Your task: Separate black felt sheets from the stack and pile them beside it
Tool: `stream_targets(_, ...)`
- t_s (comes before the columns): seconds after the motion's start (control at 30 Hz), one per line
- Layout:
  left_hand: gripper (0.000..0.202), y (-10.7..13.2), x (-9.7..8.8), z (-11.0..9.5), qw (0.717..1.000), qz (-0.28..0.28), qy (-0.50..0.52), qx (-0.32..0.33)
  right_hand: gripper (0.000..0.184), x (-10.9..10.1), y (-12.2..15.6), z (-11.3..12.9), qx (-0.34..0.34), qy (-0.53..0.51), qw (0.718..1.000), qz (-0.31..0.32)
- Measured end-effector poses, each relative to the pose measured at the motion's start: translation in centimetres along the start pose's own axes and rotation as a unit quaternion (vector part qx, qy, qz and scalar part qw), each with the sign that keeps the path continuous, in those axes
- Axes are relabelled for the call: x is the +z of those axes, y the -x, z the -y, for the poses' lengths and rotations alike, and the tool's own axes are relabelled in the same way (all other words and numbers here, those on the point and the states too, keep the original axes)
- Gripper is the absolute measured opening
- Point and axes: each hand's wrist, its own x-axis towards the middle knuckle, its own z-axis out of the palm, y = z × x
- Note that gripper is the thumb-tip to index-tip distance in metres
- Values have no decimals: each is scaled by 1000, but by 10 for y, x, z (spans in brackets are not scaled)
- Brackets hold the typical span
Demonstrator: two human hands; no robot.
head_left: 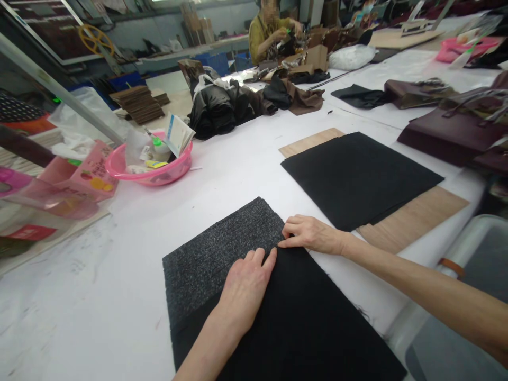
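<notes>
A dark grey felt sheet (214, 254) lies on the white table (99, 296) in front of me. Over its near part lies a black fabric sheet (301, 323). My left hand (246, 288) rests flat on the black fabric, fingers stretched out together toward its far edge. My right hand (311, 234) is at the far corner of the black fabric, fingers curled in a pinch on its edge.
A stack of black sheets (357, 177) lies on a brown board (413, 217) to the right. A pink basin (153, 169) with small items sits left. Dark maroon bags (452, 132) are far right. A person (270, 32) works at the table's far end among fabric piles (222, 106).
</notes>
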Motion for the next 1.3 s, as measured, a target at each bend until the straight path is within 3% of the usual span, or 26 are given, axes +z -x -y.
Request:
stream_targets(0.2,49,-4,-1,-4,1000,-25,-14,10,24,0,2,-2,1,-1,1000,-11)
stream_targets(0.47,21,-16,9,-20,997,-69,-37,4,24,0,3,0,1,11,1000,-11)
stream_targets(0.6,32,-16,18,-30,991,-116,-39,-54,24,-1,2,1,4,14,1000,-6)
stream_targets(1.0,33,-20,23,-57,973,-151,-47,-168,22,-2,7,-1,31,-5,999,4)
stream_targets(1.3,37,-19,22,-59,971,-156,-33,-178,22,1,10,-2,36,-11,999,-12)
